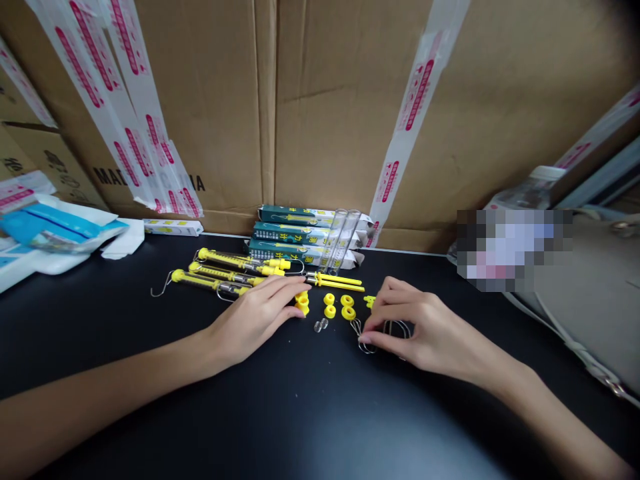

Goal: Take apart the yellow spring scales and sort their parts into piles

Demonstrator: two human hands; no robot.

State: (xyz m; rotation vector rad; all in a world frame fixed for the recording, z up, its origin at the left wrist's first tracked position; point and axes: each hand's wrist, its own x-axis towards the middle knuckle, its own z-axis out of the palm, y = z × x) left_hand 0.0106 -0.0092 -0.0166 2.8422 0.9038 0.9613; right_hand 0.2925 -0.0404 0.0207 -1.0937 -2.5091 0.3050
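Right-hand fingers (380,331) on wire hooks (356,331); green boxes (285,233) stacked behind

Spring scales (220,272) left, wire hooks (364,335) right, tubes (340,240) behind.

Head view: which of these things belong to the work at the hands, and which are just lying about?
At work: right hand pinching bent steel wire hooks; left hand beside yellow plastic caps; small clear coils; yellow hooked spring scales; clear plastic tubes.
Lying about: dark green boxes; blue-and-white packets; taped brown cardboard cartons; grey bag.
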